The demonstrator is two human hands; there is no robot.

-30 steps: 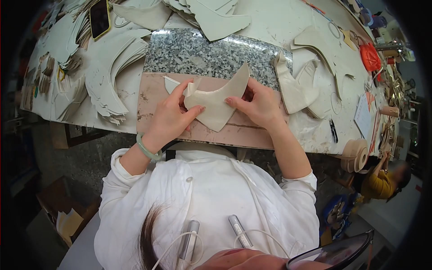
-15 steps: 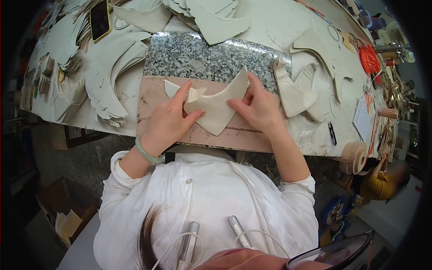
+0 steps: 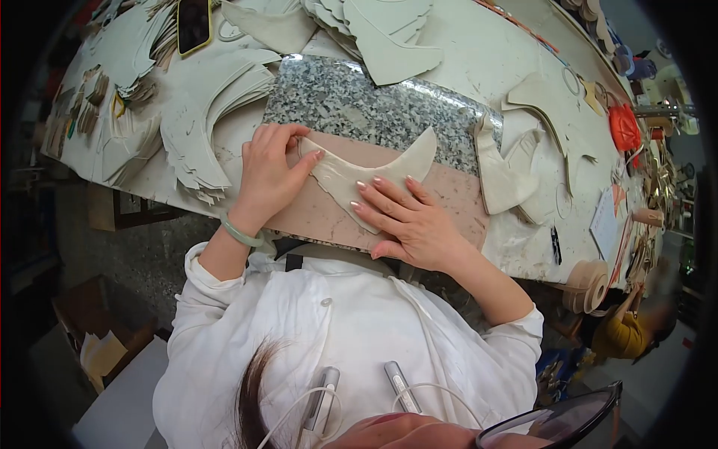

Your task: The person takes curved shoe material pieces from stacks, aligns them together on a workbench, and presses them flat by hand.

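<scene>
A cream, leather-like crescent piece [image 3: 368, 173] lies on the pinkish-brown board [image 3: 464, 206], its curved edge facing away from me and its tips pointing left and up to the right. My left hand [image 3: 271, 168] grips the left tip, with the thumb on the near side and curled fingers at the far side. Flat across the lower middle of the piece rests my right hand [image 3: 411, 224], fingers spread and pressing on it. The fingers cover part of its lower edge. A speckled granite slab [image 3: 329, 97] lies under the board's far side.
Stacks of cut cream pieces [image 3: 198, 135] lie left, with more [image 3: 393, 41] behind the slab. Folded pieces [image 3: 499, 176] sit to the right. A phone [image 3: 194, 26], a black pen-like tool [image 3: 556, 245] and a tape roll [image 3: 585, 286] are around. Another person [image 3: 624, 329] is at far right.
The piece was partly folded in both hands and now lies spread out on the board. My left hand moved to its left tip, and my right hand flattened onto its middle.
</scene>
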